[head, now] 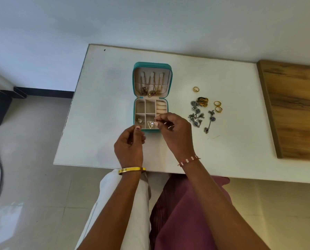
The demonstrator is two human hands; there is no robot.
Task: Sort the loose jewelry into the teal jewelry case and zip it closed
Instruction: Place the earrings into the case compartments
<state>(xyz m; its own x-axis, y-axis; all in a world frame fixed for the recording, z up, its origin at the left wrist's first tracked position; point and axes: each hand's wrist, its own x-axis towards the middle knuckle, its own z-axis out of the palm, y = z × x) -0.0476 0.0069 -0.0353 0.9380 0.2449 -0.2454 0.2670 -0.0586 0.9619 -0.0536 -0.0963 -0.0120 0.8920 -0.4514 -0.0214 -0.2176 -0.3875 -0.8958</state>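
Observation:
The teal jewelry case (170,82) lies open on the white table (100,98), lid flat at the far side with gold necklaces (149,91) hung inside. A gold triangle pendant with a pearl (151,124) hangs over the near middle compartment. My right hand (176,132) pinches one end of its thin chain above the case's near right corner. At the case's near left edge, my left hand (130,144) has fingers curled and seems to pinch the other end. A small sparkly piece (139,121) lies in the near left compartment.
Loose jewelry lies right of the case: a gold ring (196,89), two more gold rings (218,106), a dark gold cluster (202,101) and silver dangling earrings (197,116). A wooden board (295,109) covers the table's right end. The table's near edge is at my wrists.

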